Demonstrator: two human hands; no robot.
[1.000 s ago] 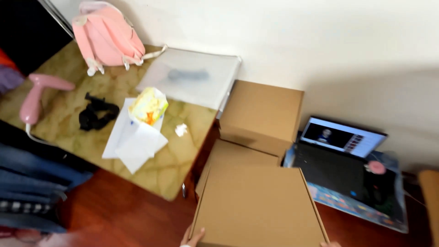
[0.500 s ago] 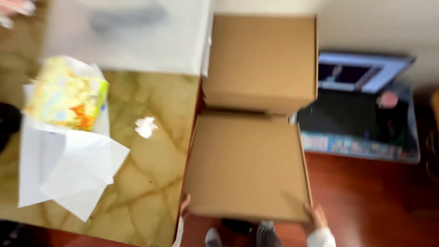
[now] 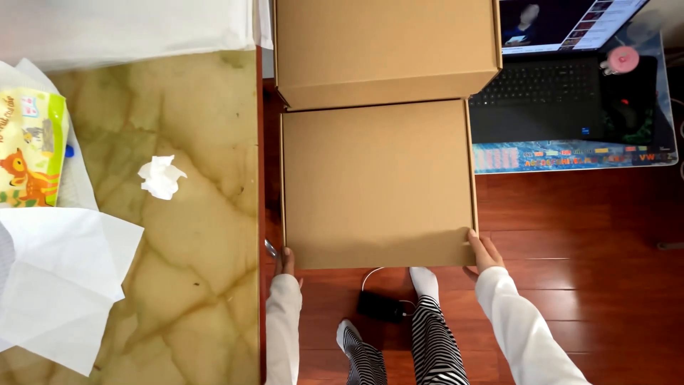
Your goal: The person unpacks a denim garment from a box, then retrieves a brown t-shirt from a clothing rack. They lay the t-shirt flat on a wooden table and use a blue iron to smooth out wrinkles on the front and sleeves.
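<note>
Nearest the camera, two legs in black-and-white striped trousers (image 3: 434, 342) with white socks are seen on the red-brown wooden floor (image 3: 591, 228), and a small black device (image 3: 380, 306) with a thin white cable lies on the floor between the feet. Two white sleeves reach forward from the lower edge.

A flat brown cardboard box (image 3: 377, 182) is held level above the floor by both hands. Its near left corner is gripped by the left hand (image 3: 286, 260), of which little shows beyond the fingers at the box edge. Its near right corner is clasped by the right hand (image 3: 483, 251), the fingers curled against the side.

To the left, a worktop (image 3: 192, 285) of yellow-green marbled stone is seen, just beside the box. On it lie a crumpled white tissue (image 3: 161, 177), loose white paper sheets (image 3: 57, 285) and a colourful packet (image 3: 28, 146) with a cartoon animal.

Farther off, a second, taller cardboard box (image 3: 385, 46) stands directly beyond the held one, their edges meeting in the view. To the right of both, an open black laptop (image 3: 556, 93) rests on a printed mat (image 3: 570, 153), with a small pink round object (image 3: 623, 59) near its screen. A pale translucent sheet (image 3: 128, 28) covers the far end of the worktop.
</note>
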